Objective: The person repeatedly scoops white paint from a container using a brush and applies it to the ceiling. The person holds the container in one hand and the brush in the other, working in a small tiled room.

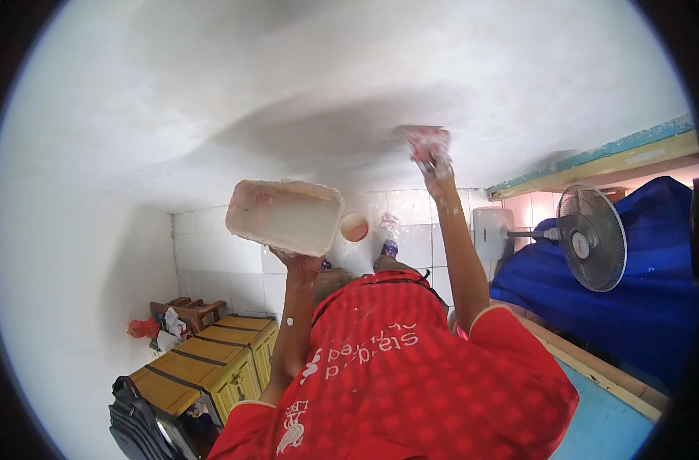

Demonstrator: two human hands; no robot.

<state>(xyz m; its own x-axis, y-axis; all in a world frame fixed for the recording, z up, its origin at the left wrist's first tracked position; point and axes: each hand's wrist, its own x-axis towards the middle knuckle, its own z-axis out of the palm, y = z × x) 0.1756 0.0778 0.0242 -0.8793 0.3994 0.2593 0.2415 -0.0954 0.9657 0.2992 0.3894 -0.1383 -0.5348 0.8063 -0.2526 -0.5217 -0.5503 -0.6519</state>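
Observation:
My left hand (297,259) supports a rectangular putty-stained tub (287,218) from beneath. Whitish paste coats its inside and rim, with pink smears at one corner. Farther out on the right, my right hand (439,165) grips a putty knife (427,142) with a wide, thin edge; motion blurs both. Its edge is at the white wall (303,92), which shows uneven grey and white patches. White spatters dot both arms. My left fingers are mostly hidden under the tub.
A white container (357,251) stands on the tiled floor by my feet. To the right are a fan (592,239), a blue sheet (641,284) and a painted wooden beam (602,159). Yellow cabinets (211,360), a small wooden stool (190,310) and a dark backpack (139,422) sit at left.

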